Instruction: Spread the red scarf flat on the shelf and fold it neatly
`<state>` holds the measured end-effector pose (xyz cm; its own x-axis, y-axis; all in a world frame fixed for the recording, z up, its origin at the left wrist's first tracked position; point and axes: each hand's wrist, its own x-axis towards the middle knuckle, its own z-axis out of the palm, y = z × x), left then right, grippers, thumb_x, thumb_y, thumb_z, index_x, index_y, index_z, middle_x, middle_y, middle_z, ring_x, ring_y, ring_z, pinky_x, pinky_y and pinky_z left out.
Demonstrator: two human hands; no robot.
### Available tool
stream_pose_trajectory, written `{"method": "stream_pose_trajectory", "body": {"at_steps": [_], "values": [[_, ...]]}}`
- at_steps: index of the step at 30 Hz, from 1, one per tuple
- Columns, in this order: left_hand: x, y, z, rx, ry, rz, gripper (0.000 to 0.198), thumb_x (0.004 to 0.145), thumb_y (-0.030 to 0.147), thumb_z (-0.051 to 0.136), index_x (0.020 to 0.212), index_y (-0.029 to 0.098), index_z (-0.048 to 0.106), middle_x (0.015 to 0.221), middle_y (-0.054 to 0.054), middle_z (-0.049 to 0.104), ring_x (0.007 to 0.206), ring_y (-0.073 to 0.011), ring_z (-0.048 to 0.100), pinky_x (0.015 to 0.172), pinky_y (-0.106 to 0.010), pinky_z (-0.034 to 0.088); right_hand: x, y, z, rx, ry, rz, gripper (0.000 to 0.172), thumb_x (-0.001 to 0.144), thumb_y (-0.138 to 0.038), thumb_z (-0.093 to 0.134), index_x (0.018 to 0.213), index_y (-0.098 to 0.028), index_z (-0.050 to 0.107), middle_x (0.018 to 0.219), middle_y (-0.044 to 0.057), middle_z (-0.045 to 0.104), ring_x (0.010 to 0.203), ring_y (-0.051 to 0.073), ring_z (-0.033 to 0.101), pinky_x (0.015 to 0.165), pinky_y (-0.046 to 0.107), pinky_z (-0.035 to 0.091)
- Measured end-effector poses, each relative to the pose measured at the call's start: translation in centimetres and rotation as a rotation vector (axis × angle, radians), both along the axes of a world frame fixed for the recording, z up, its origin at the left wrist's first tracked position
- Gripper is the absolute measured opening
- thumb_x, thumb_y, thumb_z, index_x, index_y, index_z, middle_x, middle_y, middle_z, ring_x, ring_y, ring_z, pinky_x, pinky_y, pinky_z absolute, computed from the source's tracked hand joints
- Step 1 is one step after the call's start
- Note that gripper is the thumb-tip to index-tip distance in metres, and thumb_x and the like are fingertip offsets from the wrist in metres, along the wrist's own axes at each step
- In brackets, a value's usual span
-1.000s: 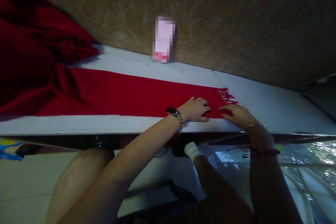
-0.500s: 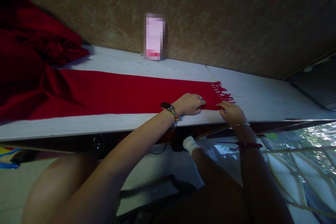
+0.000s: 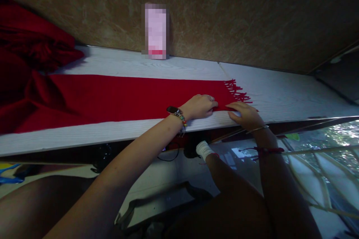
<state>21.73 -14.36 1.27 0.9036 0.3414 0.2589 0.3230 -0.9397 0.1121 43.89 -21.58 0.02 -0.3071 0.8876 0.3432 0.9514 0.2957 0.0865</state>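
Resting My Left Hand point(image 3: 198, 106) on a Red Scarf point(image 3: 126, 98), Right Hand point(image 3: 245, 114) at Its Near Corner

The red scarf lies flat along the white table point(image 3: 286, 101) in front of me, its long side running close to the near edge. On my right it ends in a fringe point(image 3: 237, 92), the strands spread loosely over the bare wood; on my left it rumples into folds and meets a heap of red cloth point(image 3: 33, 33) (whether that is all one piece, I cannot tell).

My left hand sits palm down a little short of the fringed end, fingers bent onto the fabric. I cannot tell if they pinch it or only press. My right hand is just beside it, forefinger at the corner of the scarf and thumb standing apart from it, with a gap showing between the two.

I have a ring point(image 3: 211, 98), a dark-faced wristband point(image 3: 174, 110) and a beaded bracelet point(image 3: 183, 121) on the left, a thin bangle point(image 3: 258, 129) and a red cord point(image 3: 267, 150) on the right.

Behind the scarf, a pink object point(image 3: 157, 30), blurred into squares, stands upright at the back of the table, against the brown marbled wall point(image 3: 224, 15). Below the table's near edge I see a foot in a white sock point(image 3: 204, 150).
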Motion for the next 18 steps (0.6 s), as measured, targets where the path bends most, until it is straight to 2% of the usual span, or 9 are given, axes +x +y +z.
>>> {"method": "stream_pose_trajectory", "body": {"at_steps": [7,12,18], "values": [[0.02,0.01,-0.02,-0.005,0.006,0.011,0.028,0.086,0.018,0.041,0.104,0.015,0.063,0.1,-0.01,0.066,0.093,-0.0207,0.06,0.071,-0.03,0.045,-0.26,0.61,-0.39,0.011,-0.096,-0.093,0.033,0.072,-0.007,0.043,0.089,-0.013,0.071,0.09,0.01,0.072,0.084,0.024,0.065,0.076,0.035,0.05],[-0.01,-0.38,0.07,0.013,-0.041,0.017,0.035,0.085,0.041,0.05,0.107,0.016,0.062,0.102,-0.009,0.066,0.097,-0.0235,0.059,0.072,-0.033,0.044,-0.13,0.34,-0.25,0.037,-0.098,-0.177,0.028,0.077,-0.012,0.044,0.087,-0.014,0.071,0.085,0.01,0.072,0.08,0.023,0.064,0.073,0.034,0.048],[0.44,-0.61,-0.02,0.032,-0.029,0.074,0.024,0.085,0.019,0.044,0.098,0.017,0.064,0.093,-0.008,0.068,0.089,-0.0208,0.061,0.068,-0.031,0.043,-0.41,0.65,0.12,0.042,-0.079,-0.236,0.024,0.076,-0.014,0.047,0.079,-0.016,0.07,0.078,0.009,0.07,0.076,0.024,0.062,0.071,0.034,0.047]]}}
